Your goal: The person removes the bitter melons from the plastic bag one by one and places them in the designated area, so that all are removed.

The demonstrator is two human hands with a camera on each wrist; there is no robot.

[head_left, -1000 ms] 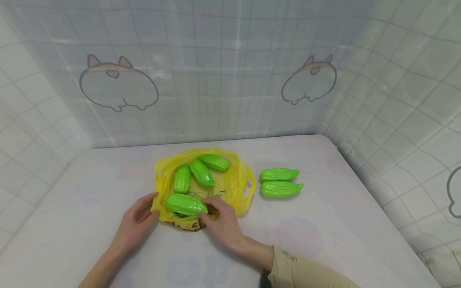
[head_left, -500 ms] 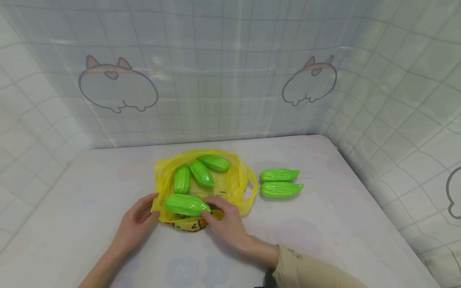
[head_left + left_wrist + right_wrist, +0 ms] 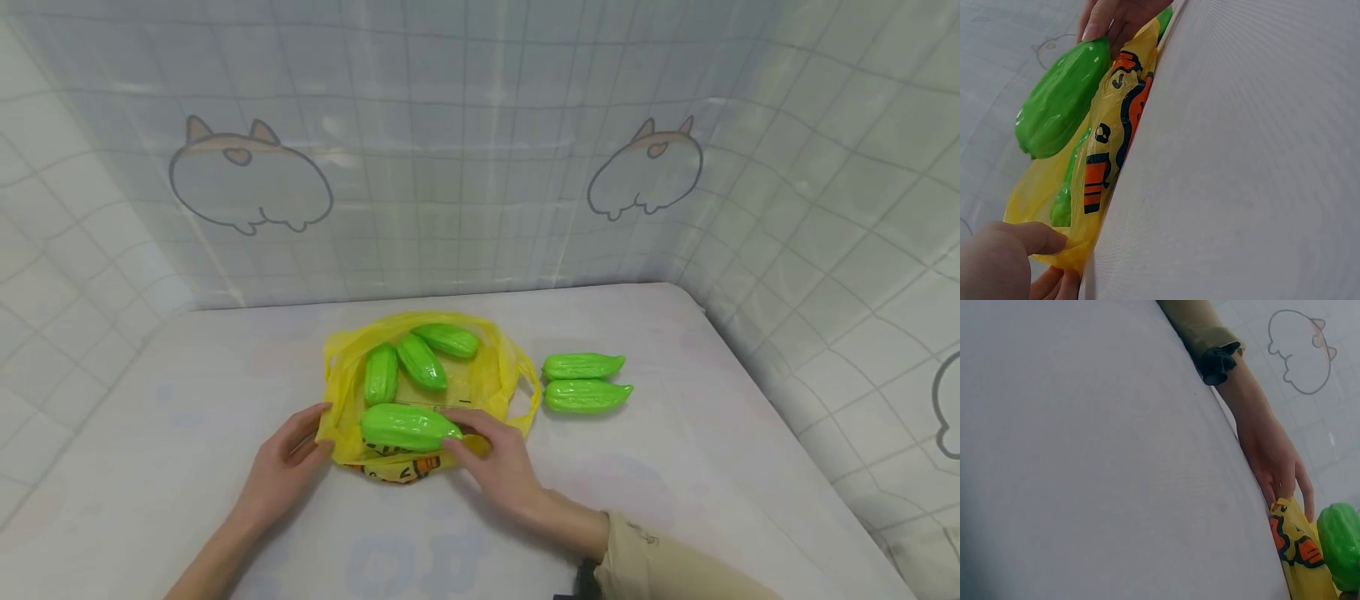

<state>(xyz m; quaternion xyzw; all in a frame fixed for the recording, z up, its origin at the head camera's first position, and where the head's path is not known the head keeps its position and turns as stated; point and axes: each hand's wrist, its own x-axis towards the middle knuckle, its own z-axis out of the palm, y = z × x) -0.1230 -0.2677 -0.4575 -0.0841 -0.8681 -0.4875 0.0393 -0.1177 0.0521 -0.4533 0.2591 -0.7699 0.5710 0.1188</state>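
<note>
A yellow plastic bag (image 3: 341, 425) lies with its mouth spread toward me. My left hand (image 3: 285, 467) pinches the left edge of its mouth between thumb and fingers, as the left wrist view also shows. With thumb and fingertips, my right hand (image 3: 498, 462) grips the right end of a glossy green bitter melon (image 3: 408, 427). That melon is level, above the front rim of the bag. Farther inside lie three more: one upright melon (image 3: 381, 375), one slanted melon (image 3: 422, 362) and one back melon (image 3: 447, 340).
Two bitter melons, a rear one (image 3: 581, 365) and a front one (image 3: 587, 396), lie side by side on the white-covered table (image 3: 675, 500), right of the bag. A tiled-pattern curtain (image 3: 465, 167) encloses the back and sides.
My right hand has drawn the gripped bitter melon to the right across the bag's mouth. My left hand stays on the bag's edge. The other melons have not visibly moved.
</note>
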